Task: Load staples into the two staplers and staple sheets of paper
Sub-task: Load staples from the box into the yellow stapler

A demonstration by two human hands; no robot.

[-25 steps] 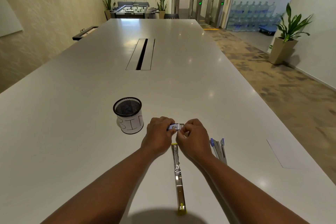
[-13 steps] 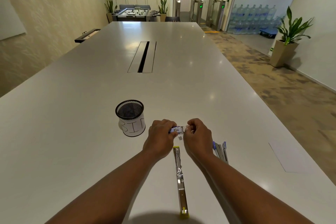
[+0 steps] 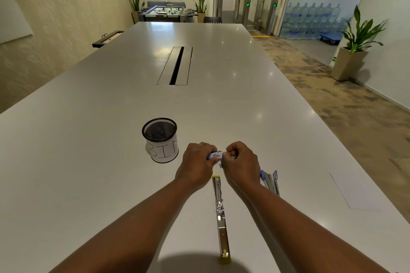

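A small blue and white staple box [image 3: 214, 155] is pinched between my left hand [image 3: 196, 165] and my right hand [image 3: 240, 165], just above the white table [image 3: 88, 162]. Both hands' fingers are closed on it; its contents are hidden. A yellow stapler [image 3: 220, 217], swung fully open and flat, lies lengthwise on the table between my forearms. A blue and grey stapler [image 3: 270, 182] rests behind my right wrist, partly hidden. White sheets of paper [image 3: 355, 190] lie at the right, near the table's edge.
A black mesh cup [image 3: 160, 139] with a white label reading "BIN" stands left of my hands. A cable slot [image 3: 176, 65] runs along the table's middle. The table's right edge drops to a carpeted floor with a potted plant [image 3: 355, 44].
My hands stay together on the staple box, with small finger shifts only. The view has tilted slightly, so everything sits a little lower in the frame.
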